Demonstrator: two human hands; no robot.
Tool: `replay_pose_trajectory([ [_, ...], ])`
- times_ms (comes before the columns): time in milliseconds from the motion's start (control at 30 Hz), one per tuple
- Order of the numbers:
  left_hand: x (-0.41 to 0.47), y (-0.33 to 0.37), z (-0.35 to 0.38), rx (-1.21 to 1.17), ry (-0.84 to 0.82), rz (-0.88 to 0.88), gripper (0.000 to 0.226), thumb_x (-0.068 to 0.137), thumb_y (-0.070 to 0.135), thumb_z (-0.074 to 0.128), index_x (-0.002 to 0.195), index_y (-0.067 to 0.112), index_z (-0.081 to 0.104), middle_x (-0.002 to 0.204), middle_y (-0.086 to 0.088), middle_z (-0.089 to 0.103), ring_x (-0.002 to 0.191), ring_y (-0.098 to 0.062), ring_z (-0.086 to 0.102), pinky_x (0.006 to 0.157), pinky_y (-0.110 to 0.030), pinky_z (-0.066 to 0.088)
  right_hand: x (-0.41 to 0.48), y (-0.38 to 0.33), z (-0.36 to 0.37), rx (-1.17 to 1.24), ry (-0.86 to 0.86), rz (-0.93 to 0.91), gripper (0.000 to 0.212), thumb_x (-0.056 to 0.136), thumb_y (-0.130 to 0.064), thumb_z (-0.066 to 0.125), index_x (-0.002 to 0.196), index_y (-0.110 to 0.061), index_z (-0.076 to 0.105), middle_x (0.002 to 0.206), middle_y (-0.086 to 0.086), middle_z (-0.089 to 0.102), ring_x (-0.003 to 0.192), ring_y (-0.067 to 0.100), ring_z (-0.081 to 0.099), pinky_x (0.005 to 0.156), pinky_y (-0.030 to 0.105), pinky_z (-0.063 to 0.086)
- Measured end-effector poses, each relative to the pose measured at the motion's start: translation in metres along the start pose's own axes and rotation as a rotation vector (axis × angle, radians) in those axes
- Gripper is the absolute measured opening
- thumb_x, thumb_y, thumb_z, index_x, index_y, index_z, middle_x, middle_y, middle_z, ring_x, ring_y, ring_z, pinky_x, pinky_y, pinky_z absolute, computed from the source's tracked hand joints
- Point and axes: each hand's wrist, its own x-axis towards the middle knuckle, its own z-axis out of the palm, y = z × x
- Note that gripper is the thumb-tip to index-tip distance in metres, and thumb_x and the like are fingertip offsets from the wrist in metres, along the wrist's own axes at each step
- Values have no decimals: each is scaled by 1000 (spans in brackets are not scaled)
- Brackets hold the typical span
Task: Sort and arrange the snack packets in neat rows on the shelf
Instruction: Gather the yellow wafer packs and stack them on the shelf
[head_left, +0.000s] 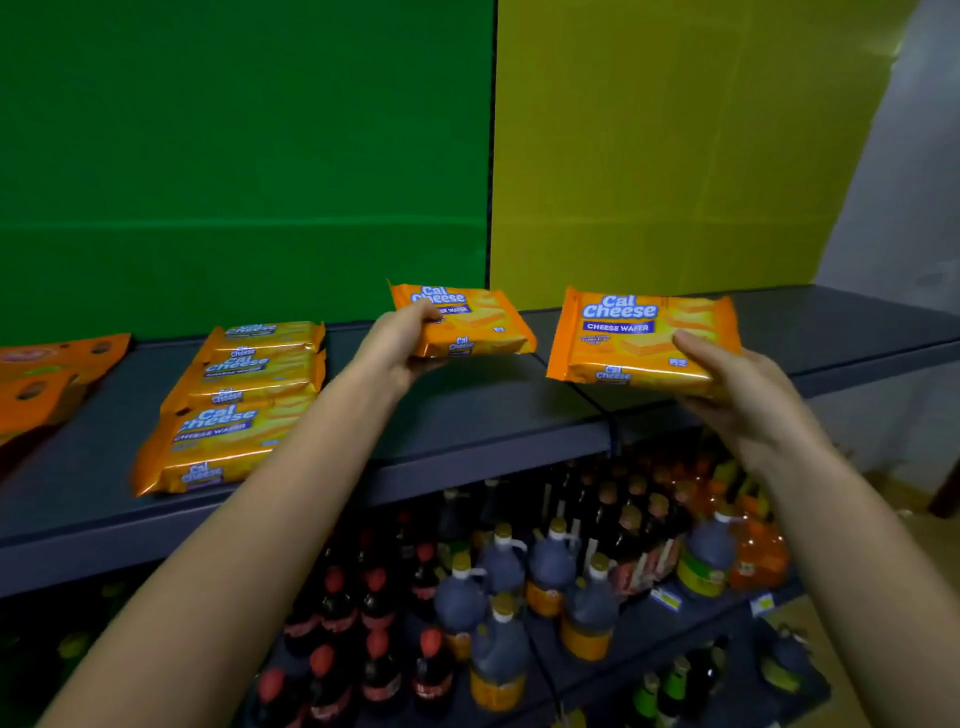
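A: Hands, quick.
B: Both full. Left hand grips a flat orange plastic Cal Cheese wafer packet by its left end, thumb on top. Right hand holds a second orange wafer packet at its right front corner, thumb across the face.
A: On the shelf or in the air?
B: Both look lifted over the dark grey metal shelf, toward its back edge. The left one is in front of the seam between the green panel and the yellow panel. Contact underneath: cannot tell.
A: What's done?
B: A row of orange wafer packets lies flat on the shelf's left part. It runs from front edge to back, faces up, slightly overlapping. Orange packs with dark holes sit loosely at the far left edge.
A: Left to do?
B: My read is partway. Only one wafer row shows so far. The two held packets need setting down, probably to start a row beside it, and the first row could use squaring.
A: Else?
B: Dark bottles on the lower shelf, not part of this.
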Motion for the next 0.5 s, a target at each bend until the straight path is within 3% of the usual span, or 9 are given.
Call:
replay_pose_trajectory([
  [200, 63, -23, 7, 79, 42, -146, 15, 89, 8, 47, 103, 11, 44, 76, -6, 54, 63, -15, 53, 33, -22, 47, 54, 17, 29, -72, -221, 108, 16, 85, -20, 62, 99, -14, 62, 83, 0, 68, 72, 8, 64, 58, 18, 54],
  [300, 82, -28, 9, 107, 101, -125, 15, 89, 6, 49, 103, 12, 46, 74, -5, 54, 62, -14, 53, 34, -19, 47, 71, 31, 45, -143, -333, 166, 28, 84, -19, 63, 110, -9, 59, 86, 3, 67, 75, 11, 63, 55, 18, 55],
  [367, 93, -31, 9, 217, 174, -61, 21, 87, 7, 56, 108, 11, 51, 84, -7, 61, 70, -21, 59, 51, -23, 55, 79, 39, 54, -196, -399, 179, 32, 84, -17, 64, 113, -5, 56, 86, 4, 66, 74, 12, 63, 56, 18, 55],
  [433, 104, -35, 7, 438, 277, 8, 33, 82, 15, 62, 113, 4, 57, 108, -12, 65, 94, -28, 63, 84, -34, 54, 86, 47, 62, -269, -422, 157, 35, 84, -20, 65, 113, -7, 52, 87, 4, 65, 75, 13, 63, 60, 21, 56],
  [500, 108, -38, 6, 644, 343, 43, 38, 81, 22, 62, 114, 4, 61, 119, -16, 63, 108, -31, 60, 96, -39, 48, 93, 53, 66, -496, -410, 47, 49, 81, -33, 67, 120, -11, 48, 102, 3, 64, 92, 19, 63, 80, 32, 54],
])
